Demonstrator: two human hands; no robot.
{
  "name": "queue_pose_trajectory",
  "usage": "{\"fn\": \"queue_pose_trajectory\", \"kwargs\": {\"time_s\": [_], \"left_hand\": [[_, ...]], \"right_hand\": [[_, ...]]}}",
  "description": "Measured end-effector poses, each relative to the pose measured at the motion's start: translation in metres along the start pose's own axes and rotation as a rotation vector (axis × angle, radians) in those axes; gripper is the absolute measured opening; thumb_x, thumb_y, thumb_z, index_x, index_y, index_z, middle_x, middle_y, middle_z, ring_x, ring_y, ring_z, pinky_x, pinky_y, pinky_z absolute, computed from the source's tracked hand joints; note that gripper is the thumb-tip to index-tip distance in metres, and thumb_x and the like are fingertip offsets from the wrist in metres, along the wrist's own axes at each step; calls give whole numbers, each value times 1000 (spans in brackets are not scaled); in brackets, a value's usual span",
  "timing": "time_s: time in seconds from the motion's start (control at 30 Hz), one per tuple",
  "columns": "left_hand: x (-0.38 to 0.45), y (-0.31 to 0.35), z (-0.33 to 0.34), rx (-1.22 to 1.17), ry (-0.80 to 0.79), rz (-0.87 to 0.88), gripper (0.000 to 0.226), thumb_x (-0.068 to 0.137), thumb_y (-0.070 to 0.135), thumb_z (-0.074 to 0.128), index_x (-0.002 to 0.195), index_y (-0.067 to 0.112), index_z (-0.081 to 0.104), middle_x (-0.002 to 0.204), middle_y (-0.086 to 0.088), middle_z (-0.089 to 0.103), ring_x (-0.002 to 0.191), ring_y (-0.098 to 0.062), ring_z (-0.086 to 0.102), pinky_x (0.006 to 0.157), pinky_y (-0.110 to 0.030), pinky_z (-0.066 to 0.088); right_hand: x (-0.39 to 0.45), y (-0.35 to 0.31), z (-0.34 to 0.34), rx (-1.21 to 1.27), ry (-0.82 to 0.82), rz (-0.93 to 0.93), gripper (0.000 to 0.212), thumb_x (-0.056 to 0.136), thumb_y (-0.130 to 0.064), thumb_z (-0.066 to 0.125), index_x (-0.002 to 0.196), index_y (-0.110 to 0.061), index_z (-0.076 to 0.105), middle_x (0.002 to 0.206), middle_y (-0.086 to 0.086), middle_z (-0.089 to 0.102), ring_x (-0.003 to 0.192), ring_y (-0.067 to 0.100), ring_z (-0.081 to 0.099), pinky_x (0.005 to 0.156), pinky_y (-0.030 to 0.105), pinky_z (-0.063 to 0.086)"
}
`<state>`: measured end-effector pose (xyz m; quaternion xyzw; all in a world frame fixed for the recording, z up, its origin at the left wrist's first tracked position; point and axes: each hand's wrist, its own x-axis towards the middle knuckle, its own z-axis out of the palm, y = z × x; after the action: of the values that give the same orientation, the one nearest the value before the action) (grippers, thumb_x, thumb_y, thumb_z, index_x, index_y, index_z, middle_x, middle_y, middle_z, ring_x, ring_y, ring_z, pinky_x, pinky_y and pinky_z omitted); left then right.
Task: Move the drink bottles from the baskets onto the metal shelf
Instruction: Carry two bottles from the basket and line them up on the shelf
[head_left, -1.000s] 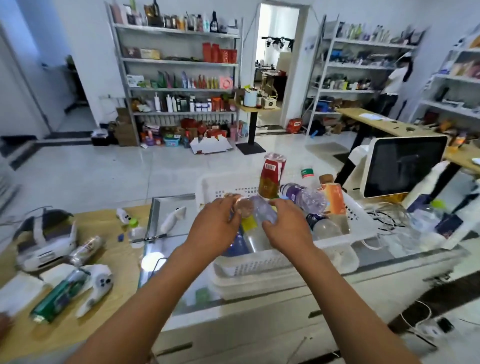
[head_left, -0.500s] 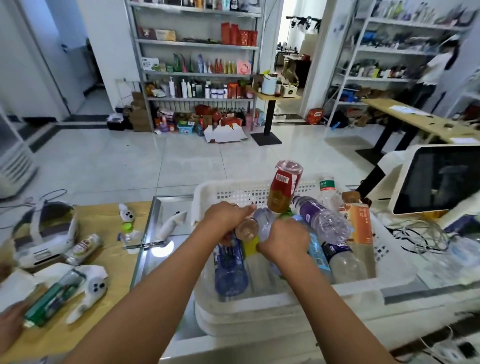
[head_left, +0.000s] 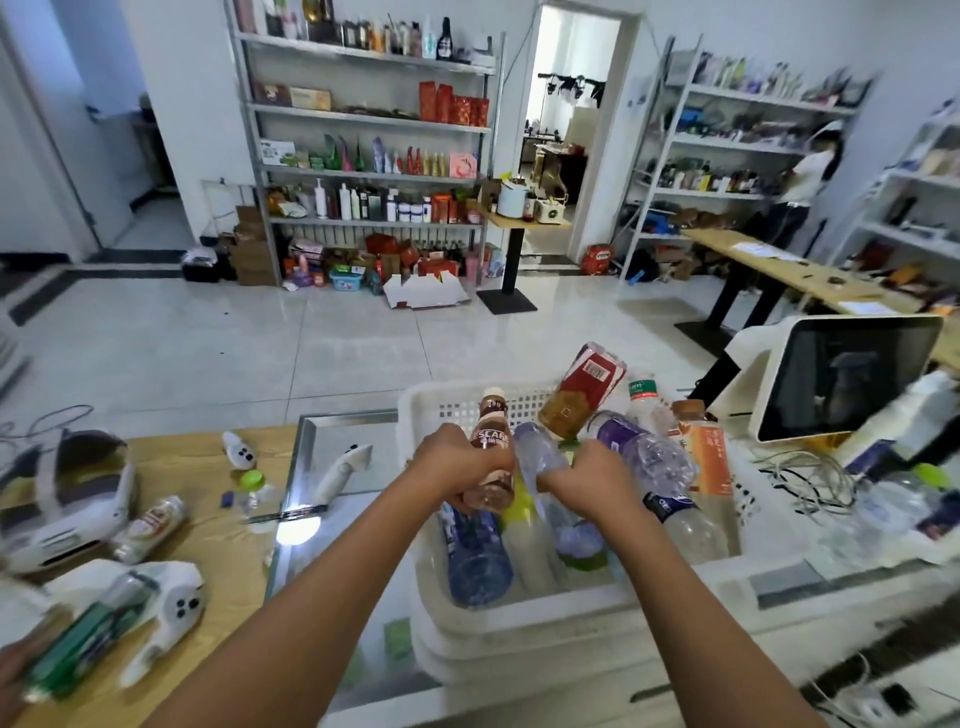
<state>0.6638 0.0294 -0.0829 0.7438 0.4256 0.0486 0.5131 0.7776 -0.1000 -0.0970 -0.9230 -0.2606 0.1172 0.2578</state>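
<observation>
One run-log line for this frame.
left hand: grips brown bottle | right hand: grips clear bottle | both over white basket

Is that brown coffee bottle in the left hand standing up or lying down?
Upright: the coffee bottle points cap-up in the left hand, lifted above the basket.

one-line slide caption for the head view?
Left hand lifts a brown coffee bottle, right hand grips a clear bottle over the white basket.

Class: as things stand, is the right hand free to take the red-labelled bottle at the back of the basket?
Probably not yet: the right hand already grips a clear bottle. The red-labelled bottle itself stands uncovered above the others in the basket.
</observation>
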Motion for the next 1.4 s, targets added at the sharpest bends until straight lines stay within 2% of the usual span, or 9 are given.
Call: {"fn": "queue_pose_trajectory", "kwargs": {"time_s": [0.1,0.23,0.5,0.67,0.77,0.93,1.03,1.23,1.4], "left_hand": [[-9,-6,-17,-9,51,127,36,61,48,74,80,18,64,78,-6,71,69,-23,71,63,-42,61],[-13,-16,-36,-64,93,197,47,55,59,70,86,27,55,89,2,68,78,-19,69,72,-43,60],[-31,-16,-40,-169,73,273,53,52,52,73,96,28,57,95,6,67,84,-17,69,76,-44,59],[-45,-5,-35,-150,68,362,44,72,37,79,107,28,54,93,13,64,83,-6,64,73,-28,55],[-50,-7,-32,-145,48,393,47,71,38,81,109,30,53,94,15,65,84,-3,64,69,-23,53],[-49,-24,-29,-214,57,438,62,58,39,84,113,34,55,99,10,70,86,-5,69,82,-38,58],[-54,-31,-28,-227,17,480,57,59,36,86,107,37,55,99,12,70,87,-3,68,81,-34,57],[-82,-40,-22,-297,-162,599,56,65,24,87,111,35,57,98,14,71,84,3,67,77,-24,55],[-115,-63,5,-284,-376,697,56,52,41,83,101,48,57,90,23,70,82,2,67,75,-25,53]], "right_hand": [[-3,9,-2,308,-8,81,27,73,-26,78,66,-10,57,62,6,54,56,19,51,51,24,35],[-15,17,0,917,-87,237,30,78,-21,79,98,1,73,95,19,74,87,31,70,81,42,56],[-41,4,-9,1635,-266,93,43,86,-25,60,122,-2,63,104,19,68,84,35,66,89,50,50],[-42,-18,-20,1359,-190,29,57,68,-35,81,116,-13,60,99,12,69,88,29,66,83,51,55],[-50,-19,-12,1296,-105,72,49,66,-21,83,109,-12,61,94,10,71,85,28,69,78,47,57],[-64,-13,-19,1228,162,-5,38,70,-12,83,105,-15,69,92,7,75,87,30,72,74,41,58],[-92,-16,-19,1131,272,10,35,75,-4,80,107,-13,69,97,6,76,87,22,73,68,32,60],[-164,-20,-7,1032,479,62,41,72,-4,84,110,-13,70,98,2,77,90,19,74,80,37,61],[-238,2,14,896,719,262,36,68,-12,89,100,-14,73,90,3,77,84,24,74,80,45,61]]}}
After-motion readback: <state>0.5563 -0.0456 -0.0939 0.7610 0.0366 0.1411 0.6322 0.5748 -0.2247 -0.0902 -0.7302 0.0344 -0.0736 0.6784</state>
